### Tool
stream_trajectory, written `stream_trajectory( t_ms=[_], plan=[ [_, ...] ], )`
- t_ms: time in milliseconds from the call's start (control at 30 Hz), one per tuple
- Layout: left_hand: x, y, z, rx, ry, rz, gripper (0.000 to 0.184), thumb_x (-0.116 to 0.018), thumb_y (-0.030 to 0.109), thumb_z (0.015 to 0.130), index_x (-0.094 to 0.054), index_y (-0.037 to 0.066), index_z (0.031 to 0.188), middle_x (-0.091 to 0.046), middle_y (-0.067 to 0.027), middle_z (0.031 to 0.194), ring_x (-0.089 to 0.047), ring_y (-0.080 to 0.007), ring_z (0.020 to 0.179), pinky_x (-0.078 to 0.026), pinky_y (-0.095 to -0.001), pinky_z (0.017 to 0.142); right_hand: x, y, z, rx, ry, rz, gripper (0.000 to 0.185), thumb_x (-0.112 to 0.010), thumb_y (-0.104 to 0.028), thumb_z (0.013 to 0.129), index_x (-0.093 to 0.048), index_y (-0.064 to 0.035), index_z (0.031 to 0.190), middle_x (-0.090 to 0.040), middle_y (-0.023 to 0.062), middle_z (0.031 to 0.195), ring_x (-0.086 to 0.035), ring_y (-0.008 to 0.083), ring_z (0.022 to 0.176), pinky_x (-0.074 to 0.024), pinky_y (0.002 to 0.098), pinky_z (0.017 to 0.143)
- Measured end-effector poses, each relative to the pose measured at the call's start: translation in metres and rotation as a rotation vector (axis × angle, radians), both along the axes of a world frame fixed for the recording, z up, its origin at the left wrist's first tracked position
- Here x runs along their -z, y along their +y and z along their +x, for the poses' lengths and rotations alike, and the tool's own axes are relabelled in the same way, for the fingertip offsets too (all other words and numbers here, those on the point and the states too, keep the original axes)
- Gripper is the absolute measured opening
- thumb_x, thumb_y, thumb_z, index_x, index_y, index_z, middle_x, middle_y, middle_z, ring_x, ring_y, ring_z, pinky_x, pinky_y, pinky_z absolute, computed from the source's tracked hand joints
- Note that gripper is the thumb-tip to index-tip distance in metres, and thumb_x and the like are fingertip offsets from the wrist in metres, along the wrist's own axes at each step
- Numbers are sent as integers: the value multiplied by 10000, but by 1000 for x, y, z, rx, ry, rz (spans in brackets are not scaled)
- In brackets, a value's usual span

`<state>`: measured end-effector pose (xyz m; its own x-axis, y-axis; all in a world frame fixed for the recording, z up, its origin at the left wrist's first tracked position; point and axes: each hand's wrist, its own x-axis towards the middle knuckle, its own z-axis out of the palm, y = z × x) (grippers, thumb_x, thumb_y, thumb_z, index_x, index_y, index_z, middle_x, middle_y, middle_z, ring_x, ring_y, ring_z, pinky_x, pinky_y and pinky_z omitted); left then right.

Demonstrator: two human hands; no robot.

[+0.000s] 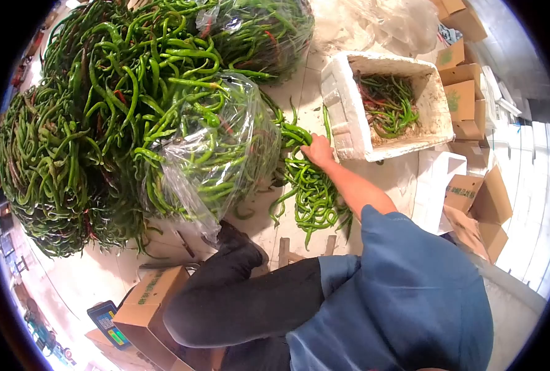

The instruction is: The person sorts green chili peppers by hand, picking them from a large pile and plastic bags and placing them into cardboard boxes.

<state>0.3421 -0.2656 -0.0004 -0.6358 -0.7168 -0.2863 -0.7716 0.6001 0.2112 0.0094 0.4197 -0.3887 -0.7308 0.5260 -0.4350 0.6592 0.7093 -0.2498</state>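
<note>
My right hand (318, 151) is closed around a bunch of long green chili peppers (296, 132), its fingers partly hidden. Just below it, more green peppers (315, 196) lie in a loose pile on the floor. To the left rises a large heap of green peppers (126, 80), with a few red ones among them. A clear plastic bag (204, 164) full of peppers leans against the heap's near side. My left hand is outside the picture.
A white foam box (344, 105) holding green, reddish and withered peppers stands right of my hand. Cardboard boxes (482, 204) line the right side. Another carton (140, 309) and a device with a lit display (109, 324) sit lower left, near my bent leg (244, 303).
</note>
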Motion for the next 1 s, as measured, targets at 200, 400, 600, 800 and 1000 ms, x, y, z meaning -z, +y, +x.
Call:
stream_trajectory(
  t_ms=[200,400,600,800,1000],
  plan=[
    [4,-27,15,94,-5,49,422,-582,280,994,-627,-59,1241,-645,-231,1232,-602,-335,1115,-455,-395,997,15,-16,13,65,240,4,469,-745,-253,754,-581,4,1110,-566,254,1084,-579,422,1032,-491,497,903],
    [-26,48,-52,133,52,0,351,-551,189,996,-642,-71,1214,-669,-240,1183,-625,-353,1076,-474,-398,972,-11,1,35,263,402,-496,367,-743,-177,706,-627,35,982,-642,110,722,-609,247,658,-510,382,645],
    [-20,33,-46,233,145,-28,336,-525,167,1007,-645,-73,1209,-669,-248,1183,-625,-354,1085,-470,-396,986,-90,6,47,250,536,-457,344,-686,-129,702,-653,24,1008,-671,126,830,-625,209,739,-510,353,715],
    [-18,43,-60,252,402,-18,322,-624,224,955,-698,-59,1088,-707,-226,1072,-663,-363,979,-516,-418,894,-203,-15,62,174,698,-584,339,-658,-58,742,-660,30,1069,-658,32,849,-592,112,759,-500,286,695],
    [1,38,-77,283,576,50,258,-564,87,988,-646,-44,1194,-692,-150,1133,-646,-238,1051,-494,-336,957,-323,-46,64,-28,706,-686,385,-653,-26,747,-655,33,1128,-676,19,907,-591,87,783,-501,250,716]
  ],
)
